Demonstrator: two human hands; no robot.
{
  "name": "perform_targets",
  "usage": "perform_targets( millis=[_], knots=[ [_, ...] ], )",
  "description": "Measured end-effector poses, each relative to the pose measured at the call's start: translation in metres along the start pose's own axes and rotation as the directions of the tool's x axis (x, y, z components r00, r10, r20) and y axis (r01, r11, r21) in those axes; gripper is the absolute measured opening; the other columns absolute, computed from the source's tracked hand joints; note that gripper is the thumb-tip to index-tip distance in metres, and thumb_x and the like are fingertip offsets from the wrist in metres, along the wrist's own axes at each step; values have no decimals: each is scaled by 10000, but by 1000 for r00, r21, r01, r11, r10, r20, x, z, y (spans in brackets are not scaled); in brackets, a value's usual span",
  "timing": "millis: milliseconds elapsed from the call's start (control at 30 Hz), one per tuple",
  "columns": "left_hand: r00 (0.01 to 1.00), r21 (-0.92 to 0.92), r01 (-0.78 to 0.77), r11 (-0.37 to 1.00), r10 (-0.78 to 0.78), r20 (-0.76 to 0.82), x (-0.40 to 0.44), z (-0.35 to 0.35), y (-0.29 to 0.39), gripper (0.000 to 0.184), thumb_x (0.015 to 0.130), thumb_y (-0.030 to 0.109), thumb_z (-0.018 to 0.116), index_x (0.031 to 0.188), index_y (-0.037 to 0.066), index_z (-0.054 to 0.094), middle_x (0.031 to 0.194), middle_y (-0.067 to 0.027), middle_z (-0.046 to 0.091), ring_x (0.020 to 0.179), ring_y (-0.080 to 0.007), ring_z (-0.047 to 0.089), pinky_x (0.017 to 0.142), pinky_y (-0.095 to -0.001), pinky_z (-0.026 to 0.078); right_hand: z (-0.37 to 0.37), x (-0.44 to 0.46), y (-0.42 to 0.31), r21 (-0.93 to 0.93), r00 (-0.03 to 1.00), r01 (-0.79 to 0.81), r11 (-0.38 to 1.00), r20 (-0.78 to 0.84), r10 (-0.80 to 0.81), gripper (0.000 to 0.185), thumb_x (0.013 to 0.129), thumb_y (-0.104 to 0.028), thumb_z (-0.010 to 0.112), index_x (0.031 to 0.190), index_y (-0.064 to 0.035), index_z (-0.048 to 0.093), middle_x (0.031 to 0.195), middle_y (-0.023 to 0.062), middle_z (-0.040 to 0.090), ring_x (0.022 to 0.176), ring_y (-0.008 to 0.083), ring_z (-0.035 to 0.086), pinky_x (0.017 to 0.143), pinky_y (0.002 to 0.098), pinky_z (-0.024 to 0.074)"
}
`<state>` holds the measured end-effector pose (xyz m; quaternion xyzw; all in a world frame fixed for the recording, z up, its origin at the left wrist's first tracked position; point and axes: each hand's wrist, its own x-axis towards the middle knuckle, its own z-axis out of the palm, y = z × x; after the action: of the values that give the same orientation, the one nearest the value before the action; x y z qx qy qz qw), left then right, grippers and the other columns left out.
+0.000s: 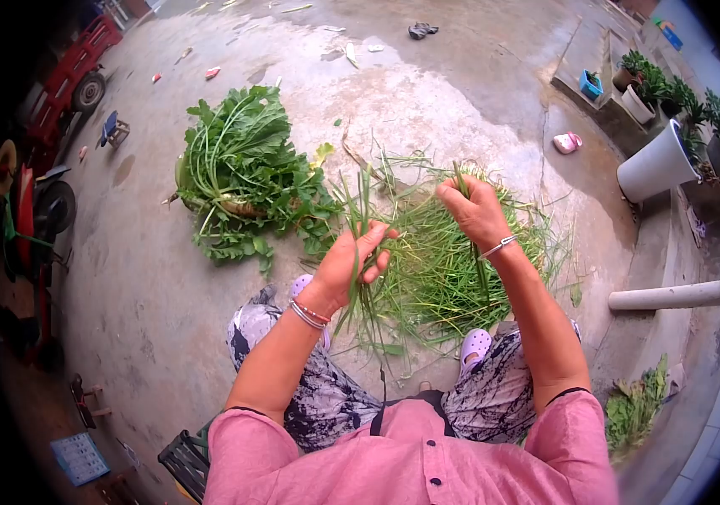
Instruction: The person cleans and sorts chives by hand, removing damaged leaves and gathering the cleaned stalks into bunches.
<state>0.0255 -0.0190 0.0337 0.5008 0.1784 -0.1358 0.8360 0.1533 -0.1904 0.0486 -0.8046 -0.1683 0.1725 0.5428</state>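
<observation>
Head view: the person sits with knees apart over a concrete floor point(149, 295). The left hand point(360, 257) is partly closed around a loose bunch of long green stalks point(362, 290), which extend above and below it; the thumb lies across them and the other fingers are curled. The right hand point(478, 213) is closed on a thinner bundle point(482, 278), whose tips project above the fist and whose lower part hangs below the wrist. Beneath and between the hands, a spread pile point(444, 295) of similar stalks covers the floor in front of the shoes point(475, 345). Just beside the pile, on the left-hand side, lies a heap of leafy greens point(246, 177) with a pale root. Potted plants point(657, 88) stand on the right-hand side, well apart from the hands; a red vehicle point(61, 84) stands at far left.
</observation>
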Motion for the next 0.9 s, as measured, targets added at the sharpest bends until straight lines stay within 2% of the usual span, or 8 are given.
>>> perform_targets(
  millis=[267,333,500,567,600,767,833,900],
  knots=[
    [994,76,-84,994,89,-58,-1,-6,-1,205,897,248,506,857,48,520,583,-3,484,397,-37,356,360,-162,272,-4,4,7,-159,996,86,984,0,-87,239,839,-209,564,658,-80,477,585,-14,467,484,73,390,437,207,357],
    [993,79,-89,993,95,-72,-2,-9,-2,201,894,245,509,854,48,520,584,-2,484,396,-36,352,359,-161,267,-12,6,2,-106,998,-45,993,-42,41,211,841,-200,556,689,-67,498,584,-16,461,487,70,398,441,182,357],
    [989,66,-96,993,103,-105,-4,-15,-1,195,890,238,516,846,48,522,586,3,483,395,-34,346,360,-159,257,-31,11,4,42,988,-110,993,-104,114,93,813,-133,573,793,-44,553,610,-5,475,510,66,427,458,154,375],
    [986,79,-106,991,115,-118,-5,-18,-2,192,891,234,515,841,49,523,581,7,483,397,-33,343,359,-160,255,-30,10,6,-118,994,18,993,-104,-30,91,796,-96,581,874,-48,576,625,-4,482,515,68,437,462,162,390],
    [986,78,-106,991,116,-124,-6,-18,-2,192,891,234,515,841,49,523,581,7,483,397,-33,343,359,-160,255,-29,10,11,-45,997,-1,999,-79,-3,145,775,-123,664,865,-20,618,599,-69,458,514,28,385,466,196,312],
    [978,111,-128,986,144,-150,-6,-15,-1,179,896,214,506,834,48,525,565,7,481,400,-32,340,361,-162,252,-15,8,10,-168,986,-145,975,58,157,175,742,-158,710,692,-16,621,565,-58,494,519,26,411,476,195,332],
    [980,113,-124,986,140,-144,-6,-14,0,178,897,213,504,835,47,525,565,6,482,399,-33,340,362,-163,254,-8,6,7,-286,989,-75,955,99,107,169,751,-195,675,709,-56,589,628,21,540,538,59,461,500,188,428],
    [981,115,-120,986,135,-139,-6,-13,0,177,897,211,502,836,46,525,566,5,483,398,-35,340,362,-164,256,-2,1,7,-218,994,50,975,111,-26,138,749,-163,666,732,-43,600,652,19,550,568,56,470,526,200,432]
  ],
)
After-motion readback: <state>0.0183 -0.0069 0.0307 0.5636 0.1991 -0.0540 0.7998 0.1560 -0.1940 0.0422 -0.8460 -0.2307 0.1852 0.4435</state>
